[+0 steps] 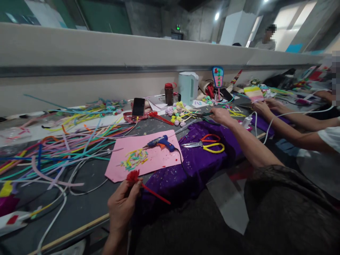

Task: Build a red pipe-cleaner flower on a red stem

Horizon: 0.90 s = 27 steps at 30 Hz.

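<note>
My left hand (122, 202) pinches a red fuzzy flower (132, 176) just below its head, and its red pipe-cleaner stem (156, 194) points down to the right. Farther back, my right hand (221, 116) has its fingers closed on one handle of dark-handled pliers (206, 114); their exact shape is partly hidden. Between the hands, a blue glue gun (161, 142) lies on a pink sheet (162, 161) beside short cut pieces of pipe cleaner (135, 158). Scissors with red and yellow handles (207, 144) rest on a purple cloth (175, 180).
Long colourful pipe cleaners (66, 148) and a white cable (62, 205) spread over the left. Behind are a phone (138, 107), small fuzzy flowers (178, 115), a brown bottle (169, 95) and a pale kettle (187, 88). Another person's arms (287, 120) work at the right.
</note>
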Each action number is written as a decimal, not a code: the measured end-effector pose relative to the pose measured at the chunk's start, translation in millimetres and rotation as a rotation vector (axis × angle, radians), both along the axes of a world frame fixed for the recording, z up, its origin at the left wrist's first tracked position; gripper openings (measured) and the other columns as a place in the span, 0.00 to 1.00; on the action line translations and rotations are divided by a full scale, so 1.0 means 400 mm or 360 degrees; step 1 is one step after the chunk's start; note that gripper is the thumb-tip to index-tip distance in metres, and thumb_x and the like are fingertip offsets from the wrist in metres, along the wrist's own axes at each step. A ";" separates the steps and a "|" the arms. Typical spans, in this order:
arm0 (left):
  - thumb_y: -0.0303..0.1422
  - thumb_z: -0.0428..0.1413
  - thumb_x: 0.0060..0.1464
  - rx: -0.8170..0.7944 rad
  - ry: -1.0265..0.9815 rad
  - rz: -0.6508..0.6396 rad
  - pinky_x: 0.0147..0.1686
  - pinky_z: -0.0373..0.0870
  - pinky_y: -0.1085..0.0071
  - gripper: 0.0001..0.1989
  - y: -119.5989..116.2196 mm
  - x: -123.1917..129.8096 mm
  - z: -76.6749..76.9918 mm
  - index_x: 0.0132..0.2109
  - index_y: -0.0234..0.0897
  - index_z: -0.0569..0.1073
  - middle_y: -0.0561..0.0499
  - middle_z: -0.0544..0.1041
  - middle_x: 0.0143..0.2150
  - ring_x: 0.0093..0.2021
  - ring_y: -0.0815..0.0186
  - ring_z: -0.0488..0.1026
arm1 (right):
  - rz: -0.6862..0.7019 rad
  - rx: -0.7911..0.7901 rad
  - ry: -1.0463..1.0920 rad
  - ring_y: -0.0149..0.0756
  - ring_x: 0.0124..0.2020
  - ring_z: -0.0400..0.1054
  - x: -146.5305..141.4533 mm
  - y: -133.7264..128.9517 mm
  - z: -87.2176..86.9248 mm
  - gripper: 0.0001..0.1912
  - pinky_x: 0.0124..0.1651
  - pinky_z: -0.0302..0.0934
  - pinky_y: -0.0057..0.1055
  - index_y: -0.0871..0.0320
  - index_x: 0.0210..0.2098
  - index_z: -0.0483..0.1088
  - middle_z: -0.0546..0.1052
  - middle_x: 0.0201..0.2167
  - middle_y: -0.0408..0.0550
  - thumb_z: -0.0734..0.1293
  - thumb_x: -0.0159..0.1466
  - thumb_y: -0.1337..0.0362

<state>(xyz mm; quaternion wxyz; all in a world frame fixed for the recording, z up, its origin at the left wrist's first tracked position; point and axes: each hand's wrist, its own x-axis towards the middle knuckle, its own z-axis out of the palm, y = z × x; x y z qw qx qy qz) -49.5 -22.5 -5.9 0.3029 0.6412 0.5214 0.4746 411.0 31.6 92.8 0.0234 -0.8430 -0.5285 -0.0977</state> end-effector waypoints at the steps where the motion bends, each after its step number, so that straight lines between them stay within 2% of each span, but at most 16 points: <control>1: 0.39 0.58 0.45 -0.0003 0.0002 0.0003 0.24 0.63 0.75 0.15 0.001 -0.001 -0.001 0.37 0.33 0.77 0.53 0.73 0.24 0.24 0.69 0.66 | -0.0020 0.0023 0.0001 0.45 0.42 0.69 0.004 -0.004 0.006 0.18 0.39 0.58 0.32 0.59 0.46 0.69 0.76 0.41 0.57 0.59 0.61 0.58; 5: 0.39 0.58 0.45 -0.0029 0.0001 -0.0023 0.25 0.64 0.75 0.15 0.003 -0.005 -0.008 0.38 0.33 0.77 0.53 0.73 0.25 0.24 0.69 0.66 | -0.0080 0.0123 0.0001 0.46 0.43 0.68 0.015 -0.033 0.028 0.17 0.40 0.58 0.34 0.60 0.45 0.69 0.75 0.41 0.58 0.59 0.61 0.58; 7: 0.39 0.58 0.45 -0.0022 -0.0003 -0.0022 0.26 0.63 0.74 0.15 0.003 -0.005 -0.009 0.38 0.33 0.77 0.53 0.73 0.25 0.24 0.69 0.67 | -0.0083 0.0316 0.0076 0.47 0.43 0.67 0.015 -0.061 0.029 0.17 0.41 0.58 0.35 0.61 0.44 0.69 0.75 0.41 0.59 0.59 0.60 0.58; 8: 0.39 0.58 0.45 -0.0017 -0.0007 -0.0016 0.26 0.63 0.74 0.15 0.003 -0.005 -0.009 0.38 0.33 0.77 0.53 0.74 0.26 0.24 0.69 0.67 | -0.0070 0.0489 0.0169 0.46 0.42 0.67 0.011 -0.081 0.026 0.17 0.40 0.58 0.35 0.62 0.43 0.69 0.75 0.39 0.59 0.60 0.59 0.58; 10: 0.39 0.58 0.44 -0.0002 -0.0021 -0.0012 0.26 0.63 0.74 0.15 0.003 -0.004 -0.006 0.37 0.34 0.77 0.52 0.74 0.26 0.25 0.68 0.67 | 0.0037 0.0931 0.0560 0.43 0.37 0.67 -0.012 -0.131 0.007 0.16 0.36 0.58 0.33 0.62 0.40 0.69 0.74 0.36 0.56 0.60 0.58 0.58; 12: 0.39 0.58 0.44 0.0009 -0.0047 -0.0029 0.26 0.63 0.74 0.14 0.002 0.000 -0.001 0.35 0.33 0.77 0.52 0.74 0.26 0.25 0.68 0.67 | 0.0103 0.1006 0.0748 0.35 0.27 0.64 -0.059 -0.194 -0.027 0.17 0.29 0.58 0.29 0.61 0.41 0.67 0.72 0.29 0.49 0.55 0.62 0.57; 15: 0.38 0.59 0.43 -0.0047 -0.0148 -0.0074 0.24 0.60 0.74 0.11 0.000 0.010 0.013 0.31 0.33 0.76 0.54 0.70 0.22 0.23 0.69 0.64 | 0.0321 0.1196 0.1642 0.30 0.22 0.60 -0.175 -0.290 -0.104 0.14 0.24 0.55 0.25 0.57 0.42 0.64 0.67 0.26 0.42 0.58 0.60 0.56; 17: 0.37 0.59 0.44 -0.0184 -0.0306 -0.0131 0.22 0.58 0.76 0.10 -0.005 0.017 0.029 0.29 0.33 0.75 0.56 0.67 0.19 0.21 0.72 0.61 | 0.0344 0.1123 0.1997 0.28 0.20 0.56 -0.267 -0.342 -0.158 0.11 0.21 0.52 0.24 0.55 0.38 0.65 0.63 0.22 0.39 0.63 0.57 0.57; 19: 0.37 0.59 0.44 -0.0346 -0.0595 -0.0192 0.20 0.57 0.77 0.11 -0.015 0.024 0.049 0.30 0.33 0.74 0.55 0.68 0.21 0.20 0.74 0.60 | 0.0347 0.0943 0.2335 0.25 0.17 0.51 -0.354 -0.378 -0.204 0.08 0.19 0.47 0.22 0.55 0.32 0.64 0.60 0.19 0.37 0.65 0.56 0.58; 21: 0.37 0.59 0.44 -0.0428 -0.0834 -0.0281 0.21 0.58 0.77 0.11 -0.031 0.028 0.075 0.30 0.32 0.74 0.54 0.70 0.23 0.21 0.74 0.61 | 0.0425 0.0788 0.2601 0.24 0.18 0.50 -0.428 -0.400 -0.236 0.09 0.19 0.46 0.22 0.56 0.31 0.63 0.60 0.20 0.37 0.66 0.56 0.59; 23: 0.36 0.59 0.44 -0.0431 -0.0970 -0.0397 0.23 0.61 0.76 0.10 -0.050 0.032 0.105 0.30 0.31 0.74 0.51 0.72 0.24 0.22 0.73 0.63 | 0.0478 0.0574 0.2824 0.23 0.17 0.49 -0.490 -0.410 -0.254 0.09 0.18 0.43 0.21 0.56 0.31 0.63 0.60 0.20 0.37 0.67 0.54 0.60; 27: 0.35 0.56 0.48 -0.0622 -0.1188 -0.0679 0.29 0.65 0.75 0.09 -0.094 0.043 0.156 0.30 0.31 0.73 0.48 0.75 0.28 0.28 0.69 0.69 | 0.0570 0.0259 0.3254 0.22 0.14 0.46 -0.594 -0.416 -0.266 0.09 0.16 0.42 0.21 0.56 0.31 0.64 0.57 0.16 0.34 0.67 0.54 0.62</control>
